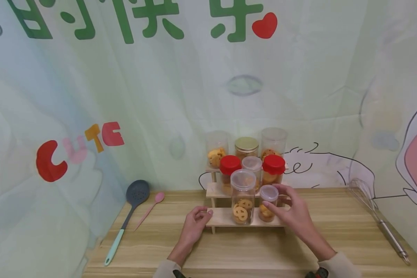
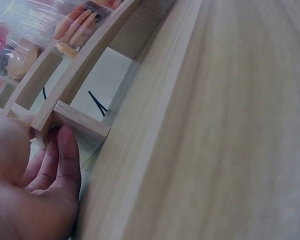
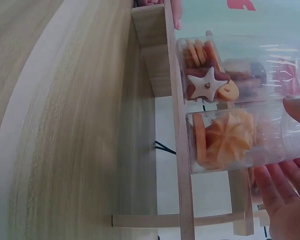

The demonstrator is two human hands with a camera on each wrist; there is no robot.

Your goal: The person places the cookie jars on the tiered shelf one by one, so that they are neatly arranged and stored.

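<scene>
A wooden three-step display stand (image 1: 220, 217) holds several clear jars of cookies. My left hand (image 1: 193, 227) grips the left end of its lowest step, thumb above and fingers curled under the board (image 2: 72, 85). On that step, my right hand (image 1: 296, 210) holds a small clear-lidded jar (image 1: 268, 200) between thumb and fingers. Its swirled cookie shows in the right wrist view, where the small jar (image 3: 225, 137) stands on the board. Just left of it is a taller jar (image 1: 243, 197) of pretzel-shaped cookies; a star-shaped cookie also shows inside.
Two red-lidded jars (image 1: 230, 165) flank a clear-lidded jar (image 1: 251, 164) on the middle step. A gold-lidded jar (image 1: 246, 144) stands between two clear jars at the top. A slotted skimmer (image 1: 138, 192) and pink spoon (image 1: 159, 197) lie left; a whisk (image 1: 385, 227) lies right.
</scene>
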